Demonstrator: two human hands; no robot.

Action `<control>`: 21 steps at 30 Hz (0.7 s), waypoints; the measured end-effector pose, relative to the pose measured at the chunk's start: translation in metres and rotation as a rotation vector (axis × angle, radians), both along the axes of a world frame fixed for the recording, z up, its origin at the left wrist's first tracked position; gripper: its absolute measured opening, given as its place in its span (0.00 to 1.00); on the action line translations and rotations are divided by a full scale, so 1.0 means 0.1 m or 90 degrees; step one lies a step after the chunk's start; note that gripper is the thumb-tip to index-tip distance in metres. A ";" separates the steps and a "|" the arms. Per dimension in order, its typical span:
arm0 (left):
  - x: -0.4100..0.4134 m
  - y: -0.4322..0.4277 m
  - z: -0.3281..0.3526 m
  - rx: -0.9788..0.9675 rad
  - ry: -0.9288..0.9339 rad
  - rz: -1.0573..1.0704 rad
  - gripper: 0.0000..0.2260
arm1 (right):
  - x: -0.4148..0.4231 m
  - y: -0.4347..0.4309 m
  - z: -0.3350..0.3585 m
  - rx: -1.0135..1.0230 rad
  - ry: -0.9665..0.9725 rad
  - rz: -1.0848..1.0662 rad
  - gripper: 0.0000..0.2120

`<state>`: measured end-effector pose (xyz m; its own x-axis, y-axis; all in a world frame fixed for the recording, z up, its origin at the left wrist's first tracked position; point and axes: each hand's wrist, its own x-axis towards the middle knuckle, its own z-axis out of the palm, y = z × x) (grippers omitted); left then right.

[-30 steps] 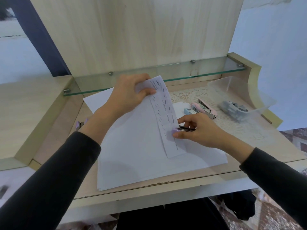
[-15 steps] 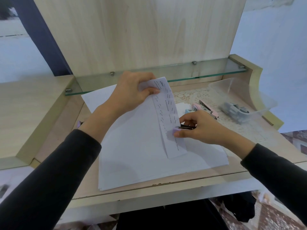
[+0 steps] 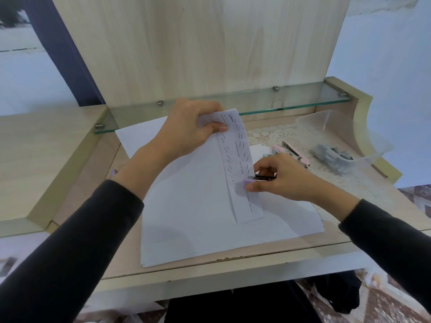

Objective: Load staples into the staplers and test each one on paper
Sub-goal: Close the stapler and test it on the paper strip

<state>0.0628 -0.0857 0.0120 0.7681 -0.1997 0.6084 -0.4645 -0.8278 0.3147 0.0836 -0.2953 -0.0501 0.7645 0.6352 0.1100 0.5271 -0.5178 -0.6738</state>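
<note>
Pale wood panelling backs a small worktop (image 3: 349, 201), and a glass shelf (image 3: 233, 108) runs along its rear edge.

A long paper strip (image 3: 240, 164) is held just above a loose stack of white sheets (image 3: 198, 217). It is thin, matte and creased lengthwise, with faint print and rows of short dark staple marks. Its long axis runs from the far end down toward the person. The left hand (image 3: 189, 129) has its grip pinched on the far end of the strip, thumb on top, keeping it taut.

At the strip's right edge, a little past halfway toward the near end, the right hand (image 3: 279, 178) has its grip wrapped round a small lilac stapler (image 3: 256, 179). The stapler has a smooth plastic nose and a dark metal body. It lies crosswise to the strip with the nose pointing left over the paper edge, so the strip sits between its arms. The next squeeze looks to depend on that: the stapler comes in from the right at a right angle, and the right hand is the nearer one to press.

Right of the strip a pink stapler (image 3: 295, 152) lies on a lace mat (image 3: 268, 134). Further right is a clear plastic tub (image 3: 363, 145) holding grey metal pieces, probably staples (image 3: 331, 155).
</note>
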 end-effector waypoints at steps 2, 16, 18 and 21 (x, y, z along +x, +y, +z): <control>-0.01 0.00 0.00 -0.001 0.002 -0.004 0.08 | 0.00 0.00 -0.01 0.000 -0.008 0.000 0.24; -0.04 0.00 0.00 -0.004 0.000 -0.015 0.07 | 0.00 0.03 0.00 -0.016 -0.027 0.017 0.22; -0.04 0.00 0.00 -0.009 -0.001 -0.020 0.06 | 0.00 0.04 0.00 -0.024 -0.031 0.017 0.20; -0.04 -0.01 -0.01 0.002 -0.007 -0.020 0.06 | 0.01 0.05 -0.02 -0.027 -0.041 0.001 0.19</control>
